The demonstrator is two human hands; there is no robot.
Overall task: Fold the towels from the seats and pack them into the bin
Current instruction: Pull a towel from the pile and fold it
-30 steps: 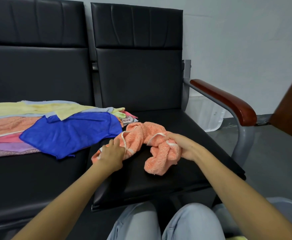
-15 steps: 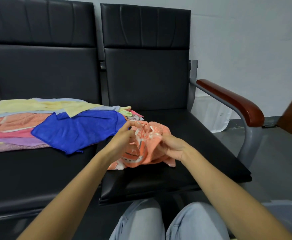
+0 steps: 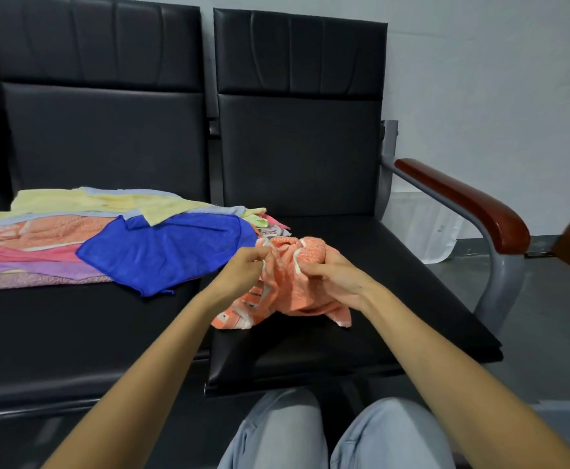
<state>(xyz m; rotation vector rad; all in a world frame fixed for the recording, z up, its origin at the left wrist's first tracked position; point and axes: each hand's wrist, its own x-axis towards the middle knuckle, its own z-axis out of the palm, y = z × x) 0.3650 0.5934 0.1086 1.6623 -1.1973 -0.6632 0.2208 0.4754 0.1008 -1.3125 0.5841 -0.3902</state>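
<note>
Two hands work one bunched orange towel (image 3: 293, 292) on the right-hand seat (image 3: 378, 245): the left hand (image 3: 244, 270) pinches its white hem at 9 o'clock, the right hand (image 3: 332, 279) grips the hem at 3 o'clock. Best to draw them apart along that hem until corners show, then spread it flat. The pile (image 3: 57, 238) lies further toward 9 o'clock.

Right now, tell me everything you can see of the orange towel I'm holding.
The orange towel looks like fluffy terry cloth, with white edging and a patterned lower end. It is bunched and unfolded, pinched near its top by the left hand and right hand, its lower corners drooping onto the black seat.
</note>
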